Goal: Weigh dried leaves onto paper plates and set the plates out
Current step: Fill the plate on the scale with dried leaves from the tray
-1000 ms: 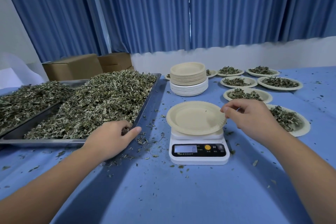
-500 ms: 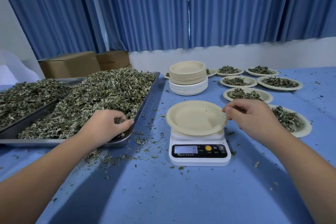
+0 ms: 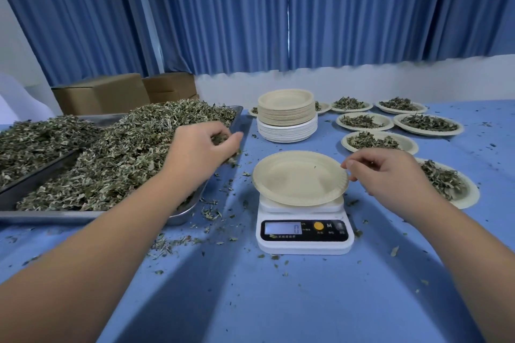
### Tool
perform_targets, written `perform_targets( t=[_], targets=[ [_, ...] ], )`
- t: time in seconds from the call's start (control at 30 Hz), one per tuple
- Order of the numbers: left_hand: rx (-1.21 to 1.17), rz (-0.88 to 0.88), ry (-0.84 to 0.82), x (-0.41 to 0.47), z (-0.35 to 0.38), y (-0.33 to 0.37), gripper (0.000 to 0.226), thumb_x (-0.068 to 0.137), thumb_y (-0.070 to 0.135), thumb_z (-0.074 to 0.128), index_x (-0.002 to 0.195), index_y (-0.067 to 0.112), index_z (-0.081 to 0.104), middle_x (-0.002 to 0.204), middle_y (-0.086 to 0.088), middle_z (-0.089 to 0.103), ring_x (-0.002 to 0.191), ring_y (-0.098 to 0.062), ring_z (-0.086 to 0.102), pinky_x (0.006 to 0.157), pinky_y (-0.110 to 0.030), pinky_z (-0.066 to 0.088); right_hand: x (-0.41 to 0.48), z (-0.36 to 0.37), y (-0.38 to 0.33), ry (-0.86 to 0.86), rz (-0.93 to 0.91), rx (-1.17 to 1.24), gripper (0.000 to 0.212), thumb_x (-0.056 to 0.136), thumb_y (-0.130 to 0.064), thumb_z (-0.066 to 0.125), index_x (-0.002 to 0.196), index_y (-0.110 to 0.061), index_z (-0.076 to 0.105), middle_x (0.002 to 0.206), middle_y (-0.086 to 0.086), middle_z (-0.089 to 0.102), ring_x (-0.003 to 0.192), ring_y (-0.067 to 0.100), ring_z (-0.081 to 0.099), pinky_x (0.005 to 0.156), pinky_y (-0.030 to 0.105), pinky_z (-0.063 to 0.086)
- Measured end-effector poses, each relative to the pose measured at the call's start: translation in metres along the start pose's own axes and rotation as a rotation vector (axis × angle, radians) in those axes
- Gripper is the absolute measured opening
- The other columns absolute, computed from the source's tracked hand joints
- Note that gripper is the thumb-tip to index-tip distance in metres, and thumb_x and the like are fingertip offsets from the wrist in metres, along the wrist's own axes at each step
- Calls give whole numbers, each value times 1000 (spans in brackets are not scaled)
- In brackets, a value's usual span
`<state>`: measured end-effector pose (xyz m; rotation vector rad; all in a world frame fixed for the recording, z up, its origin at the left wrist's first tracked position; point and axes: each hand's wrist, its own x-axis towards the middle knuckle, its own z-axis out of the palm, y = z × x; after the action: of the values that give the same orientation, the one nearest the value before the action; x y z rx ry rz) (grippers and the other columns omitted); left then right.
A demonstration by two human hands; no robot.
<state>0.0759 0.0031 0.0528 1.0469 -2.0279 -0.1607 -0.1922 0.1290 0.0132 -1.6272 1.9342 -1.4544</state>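
Scale (image 3: pixel 304 234) on the blue counter (image 3: pixel 250 301), display reads 0. 1 empty plate (image 3: pixel 299 177) sits on it. Right hand (image 3: pixel 390 175) is at the plate's right rim, grip closed: thumb and forefinger pinch the rim. Left hand (image 3: pixel 199 147) is left of the scale, over the right edge of the tray (image 3: pixel 178 217), grip curled round a clump of leaves (image 3: pixel 222 138). Stack of plates (image 3: pixel 287 115) is behind the scale. Filled plates (image 3: pixel 379 142) are right of it and further back. Loose leaf bits lie around the scale.
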Motion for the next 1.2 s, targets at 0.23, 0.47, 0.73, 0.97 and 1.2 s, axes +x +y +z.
perform_targets(
  t=[0.23,0.47,0.73,0.97,1.2],
  targets=[
    [-64,101,-37,10,52,59,31,87,42,64,71,15,68,56,9,59,56,-6,51,57,-28,44,1,-1,1,9,-9,7,22,90,-17,60,73,-26,72,65,-2,66,41,1,42,41,10,34],
    [81,113,-279,4,88,70,46,91,63,42,96,23,63,86,10,62,89,-14,58,66,-32,43,3,-1,2,-6,-36,-14,21,89,-18,61,72,-25,71,66,-2,66,42,2,43,42,11,35],
    [89,196,-235,-9,73,63,60,96,63,15,124,30,56,121,9,59,110,-14,54,90,-39,42,4,-1,4,-17,-42,-13,20,90,-20,61,74,-28,71,66,2,67,43,3,42,45,15,36],
    [461,-198,-149,4,42,14,57,96,60,23,108,20,62,111,-7,55,100,-30,56,83,-41,48,4,-2,5,-15,-36,-40,21,91,-22,61,74,-30,70,68,5,67,43,5,42,44,18,37],
    [473,-510,-603,-2,30,-47,92,87,78,11,150,15,30,156,-14,28,141,-34,30,114,-50,28,2,0,3,-22,-26,-36,19,91,-20,61,76,-27,71,69,8,67,45,7,43,52,29,42]
  ],
)
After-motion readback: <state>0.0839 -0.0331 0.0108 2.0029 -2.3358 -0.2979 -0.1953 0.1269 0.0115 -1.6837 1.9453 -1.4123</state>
